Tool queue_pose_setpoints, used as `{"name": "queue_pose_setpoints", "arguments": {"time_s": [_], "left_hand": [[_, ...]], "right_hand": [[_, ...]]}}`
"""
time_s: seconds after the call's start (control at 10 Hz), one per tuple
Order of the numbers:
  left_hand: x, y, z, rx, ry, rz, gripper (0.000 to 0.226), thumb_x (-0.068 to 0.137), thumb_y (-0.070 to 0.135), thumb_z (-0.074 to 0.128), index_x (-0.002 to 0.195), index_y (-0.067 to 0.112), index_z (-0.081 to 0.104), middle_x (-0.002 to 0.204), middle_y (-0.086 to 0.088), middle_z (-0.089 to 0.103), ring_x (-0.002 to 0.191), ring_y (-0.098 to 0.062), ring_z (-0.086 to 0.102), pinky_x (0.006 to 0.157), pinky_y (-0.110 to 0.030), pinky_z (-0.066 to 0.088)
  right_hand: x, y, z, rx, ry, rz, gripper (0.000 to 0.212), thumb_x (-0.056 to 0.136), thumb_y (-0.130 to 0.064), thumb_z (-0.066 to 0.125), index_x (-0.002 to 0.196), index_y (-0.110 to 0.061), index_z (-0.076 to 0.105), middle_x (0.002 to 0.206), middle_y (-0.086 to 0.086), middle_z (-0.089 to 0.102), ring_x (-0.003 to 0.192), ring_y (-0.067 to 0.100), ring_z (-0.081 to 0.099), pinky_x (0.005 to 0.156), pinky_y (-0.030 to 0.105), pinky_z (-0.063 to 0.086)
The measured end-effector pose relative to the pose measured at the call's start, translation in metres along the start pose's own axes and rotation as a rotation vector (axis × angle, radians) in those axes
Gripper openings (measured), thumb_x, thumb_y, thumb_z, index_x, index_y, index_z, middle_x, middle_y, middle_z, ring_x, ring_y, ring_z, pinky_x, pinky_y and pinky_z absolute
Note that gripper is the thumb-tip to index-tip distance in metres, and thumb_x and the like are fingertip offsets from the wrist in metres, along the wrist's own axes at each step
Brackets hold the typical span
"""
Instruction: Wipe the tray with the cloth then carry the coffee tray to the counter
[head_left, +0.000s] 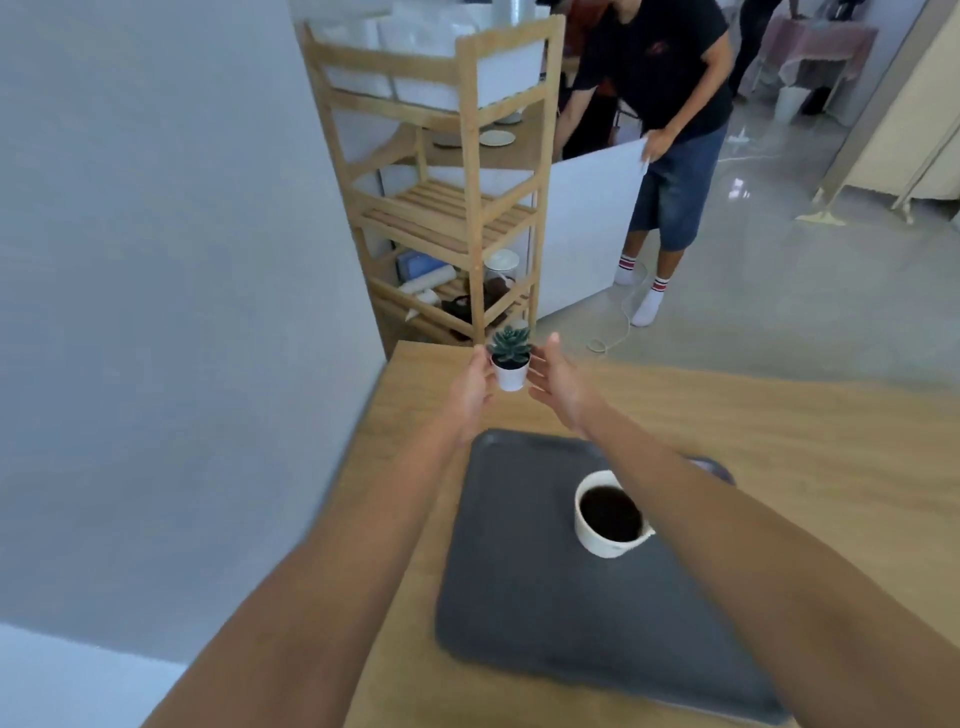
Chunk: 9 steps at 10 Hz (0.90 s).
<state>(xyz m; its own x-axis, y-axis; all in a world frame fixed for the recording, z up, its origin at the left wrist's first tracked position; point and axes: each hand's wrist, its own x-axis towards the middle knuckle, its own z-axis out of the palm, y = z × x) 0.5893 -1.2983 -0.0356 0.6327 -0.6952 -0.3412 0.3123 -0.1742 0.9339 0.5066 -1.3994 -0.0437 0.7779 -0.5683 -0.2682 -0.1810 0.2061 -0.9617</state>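
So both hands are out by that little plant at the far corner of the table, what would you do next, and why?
Probably set the potted plant down clear of the dark tray. The left hand holds the pot while the right hand is open beside it. The tray carries only the coffee cup, and neither hand holds a cloth.

We see a small succulent (511, 344) in a white pot (510, 377) near the far corner of the wooden desk (779, 431). Beyond the desk stands a slatted wooden shelf rack (470, 208), white bins (447, 67) on its top level, a lidded jar (501, 270) and rolled items lower down. Just beside the rack, a person in a dark shirt and denim shorts (675, 202) bends over a white panel (587, 228). A white cord (621, 327) trails across the glossy floor (779, 291).
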Motion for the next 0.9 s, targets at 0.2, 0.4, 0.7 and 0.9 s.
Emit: {"name": "queue_pose_setpoints", "arguments": {"time_s": [0.2,0.4,0.7,0.9], "left_hand": [[0.044,-0.004,-0.09,-0.075,0.092,-0.024,0.044,0.104,0.037,0.019,0.129,0.021,0.052,0.142,-0.002,0.052,0.119,-0.014,0.053,0.093,-0.025,0.038],[0.086,-0.013,-0.128,-0.167,0.156,-0.08,0.051,0.102,0.044,0.028,0.143,0.018,0.044,0.145,-0.001,0.05,0.136,-0.02,0.043,0.115,-0.042,0.027],[0.115,-0.021,-0.137,-0.261,0.142,-0.098,0.047,0.101,0.04,0.034,0.139,0.015,0.048,0.139,-0.001,0.056,0.13,-0.018,0.049,0.112,-0.038,0.034],[0.104,-0.029,-0.132,-0.116,0.241,-0.048,0.054,0.1,0.046,0.03,0.149,0.024,0.03,0.155,0.003,0.034,0.143,-0.018,0.028,0.119,-0.043,0.021]], "right_hand": [[0.072,0.01,0.084,-0.008,-0.072,0.127,0.065,0.1,-0.053,0.012,0.143,-0.013,0.039,0.149,0.006,0.042,0.138,0.024,0.038,0.112,0.041,0.03],[0.115,0.02,0.116,0.013,-0.077,0.13,0.064,0.1,-0.052,0.013,0.145,-0.013,0.036,0.151,0.007,0.039,0.14,0.024,0.035,0.112,0.039,0.029],[0.138,0.026,0.13,0.014,-0.088,0.224,0.067,0.098,-0.057,0.011,0.147,-0.016,0.032,0.155,0.005,0.033,0.143,0.025,0.028,0.112,0.043,0.026],[0.117,0.021,0.107,0.02,-0.036,0.207,0.072,0.096,-0.06,0.019,0.152,-0.013,0.016,0.16,0.012,0.019,0.146,0.027,0.023,0.113,0.043,0.03]]}}
